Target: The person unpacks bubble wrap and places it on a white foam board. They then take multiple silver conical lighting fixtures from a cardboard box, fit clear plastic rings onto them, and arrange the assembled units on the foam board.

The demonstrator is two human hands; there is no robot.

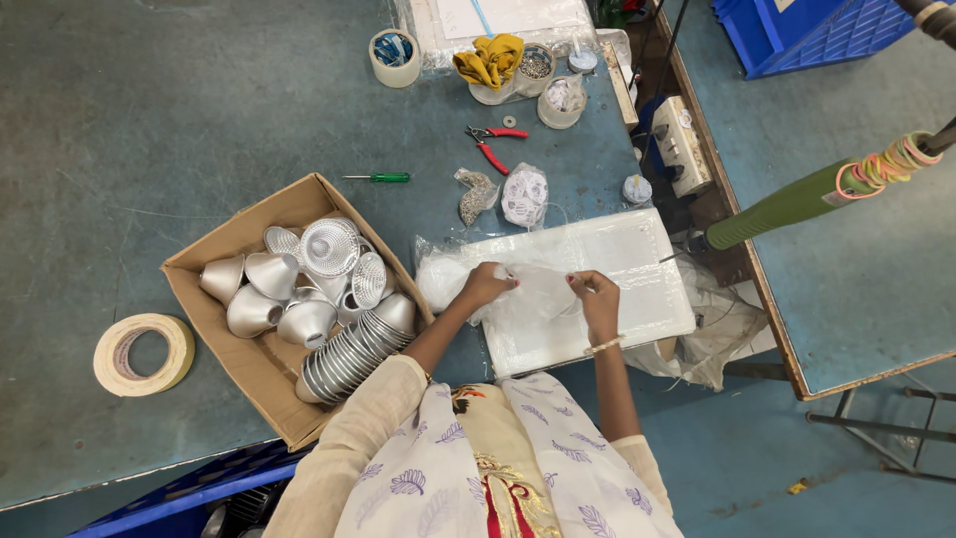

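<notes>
A clear plastic bag [533, 294] lies on a white foam slab [637, 269] at the near right of the table [119, 149]. The left hand [486, 284] pinches the bag's left side; the right hand [597, 299] pinches its right. A cardboard box [254, 369] of silver reflector cones [329, 289] sits to the left, and a tape roll [144, 354] farther left.

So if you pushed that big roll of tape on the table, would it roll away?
Probably not: the tape roll lies flat on the table, so it would likely slide. Stood on edge, its round shape might roll. Its hollow middle suggests it is light.
</notes>
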